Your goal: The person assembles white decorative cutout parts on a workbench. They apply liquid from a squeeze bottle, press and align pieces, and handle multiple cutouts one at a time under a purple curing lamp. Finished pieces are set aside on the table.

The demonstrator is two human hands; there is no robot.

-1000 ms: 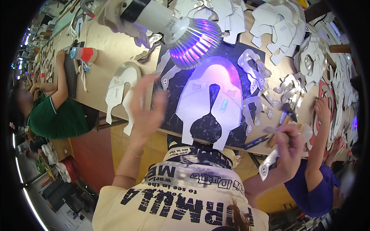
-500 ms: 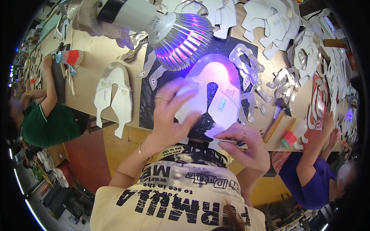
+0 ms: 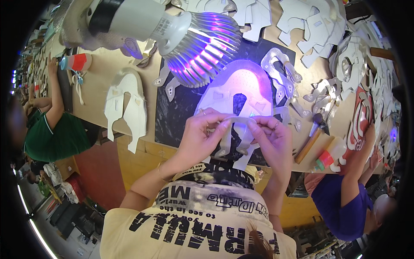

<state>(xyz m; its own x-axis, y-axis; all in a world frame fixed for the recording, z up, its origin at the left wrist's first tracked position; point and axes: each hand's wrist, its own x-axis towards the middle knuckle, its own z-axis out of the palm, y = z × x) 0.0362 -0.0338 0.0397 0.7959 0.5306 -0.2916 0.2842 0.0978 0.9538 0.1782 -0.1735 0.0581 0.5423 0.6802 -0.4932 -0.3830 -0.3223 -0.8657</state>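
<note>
While your right hand [image 3: 274, 136] carried the pale curved strip [image 3: 238, 119] alone a second ago, out by the table's near edge with your left hand [image 3: 205, 136] raised well apart from it, you now have both hands on it. Half a second ago your right hand had brought it in over the near part of the white U-shaped piece [image 3: 213, 96], with your left spread over that piece's left side; now your left thumb and fingers pinch the strip on one side and your right thumb and fingers pinch it on the other, its middle bridging the gap between your fingertips. The strip is arched toward the far side, its two ends hanging toward you, in front of the white piece's central opening; whether it touches the white piece, you cannot tell from this angle. That white piece lies on the dark board [image 3: 170, 118] beneath the lamp [image 3: 202, 47], its rounded end glowing pink and violet and its lower legs partly hidden by your hands. What the change means, as far as can be judged, is that the work has passed from one-handed carrying to two-handed handling, with the strip's position and bend now governed from both sides and neither hand free.
</note>
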